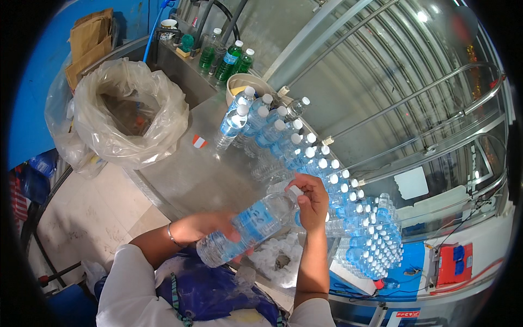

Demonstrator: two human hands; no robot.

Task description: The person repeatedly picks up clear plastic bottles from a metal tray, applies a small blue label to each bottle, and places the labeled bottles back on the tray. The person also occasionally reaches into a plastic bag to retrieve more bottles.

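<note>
A clear plastic water bottle (257,220) with a blue label lies tilted across in front of me, its neck up to the right. My left hand (214,224) is wrapped round its lower body. The fingers of my right hand (311,200) pinch the white cap (296,191); the bottle's neck is partly hidden behind them. Just beyond my right hand, rows of blue-labelled water bottles (267,133) with white caps stand close together on the metal table (188,182). Below the held bottle is some crumpled clear plastic (275,259).
At the left is a large open bag (131,120) of clear plastic. Green bottles (229,61) stand at the back, near a beige bucket (248,84). A metal rail (403,106) runs along the right. Many more bottles (373,240) are massed at the lower right, near a red box (455,264).
</note>
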